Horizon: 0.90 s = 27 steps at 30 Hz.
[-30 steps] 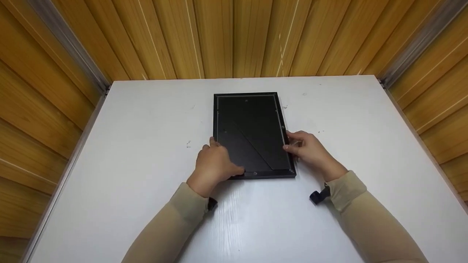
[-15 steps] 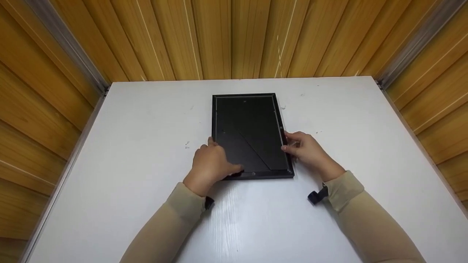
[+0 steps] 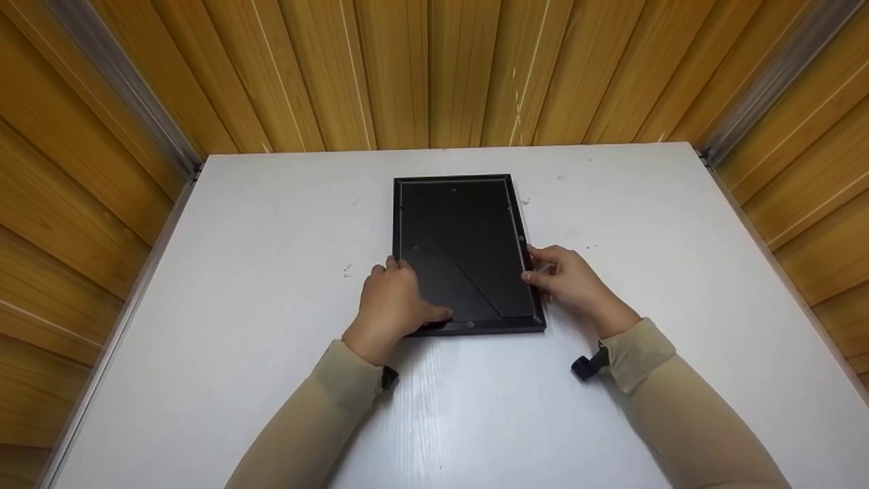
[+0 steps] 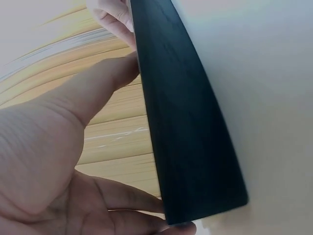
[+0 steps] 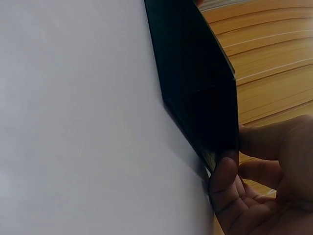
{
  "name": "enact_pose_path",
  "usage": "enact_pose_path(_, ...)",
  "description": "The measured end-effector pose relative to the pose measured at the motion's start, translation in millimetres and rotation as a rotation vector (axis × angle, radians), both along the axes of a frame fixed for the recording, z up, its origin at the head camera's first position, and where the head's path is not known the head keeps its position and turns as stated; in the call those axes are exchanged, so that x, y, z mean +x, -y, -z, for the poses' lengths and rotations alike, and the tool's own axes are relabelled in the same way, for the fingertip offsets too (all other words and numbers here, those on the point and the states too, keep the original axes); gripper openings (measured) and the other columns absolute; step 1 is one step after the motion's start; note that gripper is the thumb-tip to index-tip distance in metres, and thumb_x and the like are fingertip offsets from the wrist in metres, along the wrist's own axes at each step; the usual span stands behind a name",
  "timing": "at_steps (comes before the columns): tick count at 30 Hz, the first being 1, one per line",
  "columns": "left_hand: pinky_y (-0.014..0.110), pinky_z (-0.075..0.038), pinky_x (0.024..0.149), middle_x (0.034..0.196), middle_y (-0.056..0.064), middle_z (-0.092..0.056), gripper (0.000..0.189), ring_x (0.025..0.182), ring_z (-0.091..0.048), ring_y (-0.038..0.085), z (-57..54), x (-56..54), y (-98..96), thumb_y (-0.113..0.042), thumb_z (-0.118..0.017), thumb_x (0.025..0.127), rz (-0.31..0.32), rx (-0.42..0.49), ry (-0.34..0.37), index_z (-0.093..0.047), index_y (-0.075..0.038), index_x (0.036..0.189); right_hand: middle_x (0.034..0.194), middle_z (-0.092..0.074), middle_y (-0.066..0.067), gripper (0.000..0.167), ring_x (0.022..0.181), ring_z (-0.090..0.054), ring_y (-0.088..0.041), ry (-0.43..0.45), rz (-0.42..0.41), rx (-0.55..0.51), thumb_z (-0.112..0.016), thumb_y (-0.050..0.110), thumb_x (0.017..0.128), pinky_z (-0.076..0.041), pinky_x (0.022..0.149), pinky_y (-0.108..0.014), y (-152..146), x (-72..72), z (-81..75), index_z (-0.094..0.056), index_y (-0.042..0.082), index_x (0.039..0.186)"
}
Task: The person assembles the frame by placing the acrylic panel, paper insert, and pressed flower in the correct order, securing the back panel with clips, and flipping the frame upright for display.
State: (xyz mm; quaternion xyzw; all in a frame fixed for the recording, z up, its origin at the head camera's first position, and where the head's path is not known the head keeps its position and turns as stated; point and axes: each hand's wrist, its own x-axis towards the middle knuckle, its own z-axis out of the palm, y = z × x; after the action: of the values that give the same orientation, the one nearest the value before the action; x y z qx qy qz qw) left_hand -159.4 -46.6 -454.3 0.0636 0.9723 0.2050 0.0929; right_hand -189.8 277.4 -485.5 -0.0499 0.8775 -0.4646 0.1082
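A black picture frame [image 3: 468, 231] lies back side up on the white table in the head view, with a diagonal seam in its backing. At its near left corner, my left hand [image 3: 390, 302] grips it, thumb on the near edge and fingers along the left side. My right hand [image 3: 577, 282] pinches the right edge, thumb on top; some of its fingertips are hidden by the frame. The left wrist view shows the frame's dark near side [image 4: 186, 122] beside my thumb. In the right wrist view, fingers [image 5: 227, 176] touch the lower part of the dark side edge.
The white table [image 3: 271, 238] extends around the frame, with small dark marks on its surface. Wood-look panels [image 3: 461, 75] stand behind it and at both sides. A small black device [image 3: 587, 367] is strapped at the right wrist.
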Motion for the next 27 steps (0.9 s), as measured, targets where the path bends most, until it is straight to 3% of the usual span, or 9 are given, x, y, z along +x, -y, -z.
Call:
enact_pose_path(15,0.057,-0.051,0.127,0.172,0.04,-0.043,0.126,0.151,-0.054,0.053,-2.7,-3.8,-6.2,-0.065,-0.097,0.081,0.016,-0.08,0.033,-0.046,0.014,0.164,0.131,-0.067,-0.029,0.065,0.082,-0.06,-0.009,-0.023,-0.008,0.005,-0.08,0.01,0.104,-0.055,0.06,-0.02,-0.1,-0.5,-0.7,-0.054,-0.004,0.162)
enact_pose_path(20,0.057,-0.052,0.125,0.17,0.041,-0.046,0.127,0.149,-0.056,0.055,-2.4,-5.1,-6.8,-0.065,-0.098,0.08,0.028,-0.09,0.006,-0.045,0.016,0.163,0.133,-0.067,-0.028,0.065,0.089,-0.062,-0.012,-0.025,-0.007,0.044,-0.079,0.012,0.105,-0.055,0.061,-0.019,-0.5,-1.2,-0.4,-0.053,-0.005,0.163)
enact_pose_path(27,0.056,-0.054,0.122,0.168,0.041,-0.049,0.13,0.145,-0.059,0.054,-1.8,-5.3,-5.2,-0.066,-0.098,0.079,0.035,-0.102,-0.014,-0.045,0.018,0.163,0.132,-0.067,-0.029,0.064,0.083,-0.061,-0.01,-0.03,-0.006,0.035,-0.079,0.01,0.105,-0.055,0.059,-0.02,0.3,-0.6,-0.1,-0.055,-0.005,0.162)
